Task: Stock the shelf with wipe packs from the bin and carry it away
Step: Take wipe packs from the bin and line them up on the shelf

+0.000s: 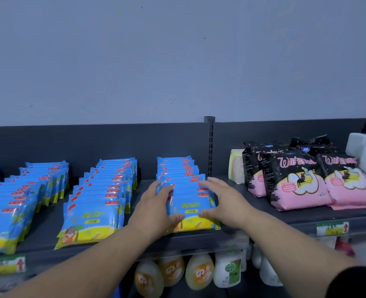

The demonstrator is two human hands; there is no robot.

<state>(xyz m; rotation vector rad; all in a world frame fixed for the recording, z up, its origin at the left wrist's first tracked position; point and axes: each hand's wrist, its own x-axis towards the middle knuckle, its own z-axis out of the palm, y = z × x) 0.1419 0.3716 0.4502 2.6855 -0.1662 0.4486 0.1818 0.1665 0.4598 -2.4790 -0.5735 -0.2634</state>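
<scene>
Wipe packs (96, 220) in front of you: flat blue pouches, yellow band along bottom, red mark near top. Shingled in rows, each pack leaning on one behind, running from shelf (46, 224) front edge toward back panel. Four rows in your view, leftmost cut by frame. Rightmost row (188, 203) nearest shelf's upright post, front pack at front edge.

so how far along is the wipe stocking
Several rows of wipe packs already stand on the shelf. The left hand and right hand press the sides of the rightmost row. Carrying the bin away remains; it is out of view.
</scene>
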